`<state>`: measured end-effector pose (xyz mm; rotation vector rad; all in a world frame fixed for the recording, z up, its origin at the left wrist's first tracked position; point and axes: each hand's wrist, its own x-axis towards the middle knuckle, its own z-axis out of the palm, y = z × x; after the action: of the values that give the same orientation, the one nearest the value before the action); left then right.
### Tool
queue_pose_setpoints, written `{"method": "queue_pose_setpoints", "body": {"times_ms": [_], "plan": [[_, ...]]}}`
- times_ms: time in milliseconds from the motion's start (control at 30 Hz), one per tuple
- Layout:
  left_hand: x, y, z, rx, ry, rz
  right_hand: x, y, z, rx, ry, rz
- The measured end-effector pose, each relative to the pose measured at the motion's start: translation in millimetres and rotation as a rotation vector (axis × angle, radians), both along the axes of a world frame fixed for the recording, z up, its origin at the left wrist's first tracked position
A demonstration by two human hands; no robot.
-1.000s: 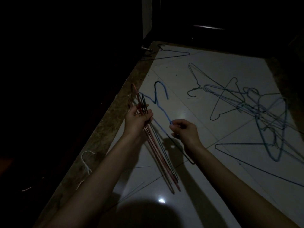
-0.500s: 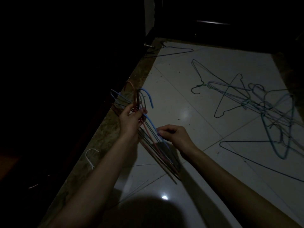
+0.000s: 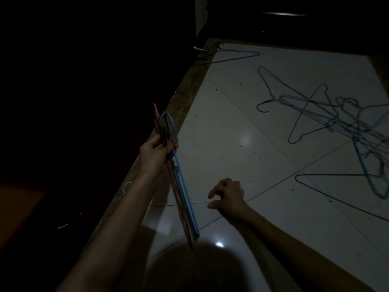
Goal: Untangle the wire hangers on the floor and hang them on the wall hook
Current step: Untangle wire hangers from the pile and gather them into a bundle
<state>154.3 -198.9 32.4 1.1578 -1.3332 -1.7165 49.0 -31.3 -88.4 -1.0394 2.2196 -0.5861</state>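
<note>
Head view: left hand (image 3: 156, 151) grip closed around bundled hangers (image 3: 181, 186); right hand (image 3: 228, 198) loosely curled, empty

One head-worn view — looking steeply down, close above the floor (image 3: 231, 127).

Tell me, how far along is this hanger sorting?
Partly done. The left hand grips a freed bundle of hangers. The right hand is empty. Left: the tangled pile, a lone dark hanger near the wall, and all the hanging; no hook is in view.
</note>
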Motion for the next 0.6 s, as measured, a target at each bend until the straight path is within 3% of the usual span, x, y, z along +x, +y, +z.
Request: {"method": "queue_pose_setpoints", "body": {"times_ms": [300,433,600], "plan": [[-0.8,1.3,0.4,-0.024,-0.041,-0.004,-11.3,2.1,-5.1,-0.051,0.141,-0.026],[-14.4,8.1,7.0,-0.039,-0.041,-0.031,-59.4,25.6,8.3,-0.1,0.161,-0.275],[-42.9,26.1,11.2,0.001,-0.01,-0.113,-134.5,80.8,35.3,-0.092,0.325,-0.699]]}}
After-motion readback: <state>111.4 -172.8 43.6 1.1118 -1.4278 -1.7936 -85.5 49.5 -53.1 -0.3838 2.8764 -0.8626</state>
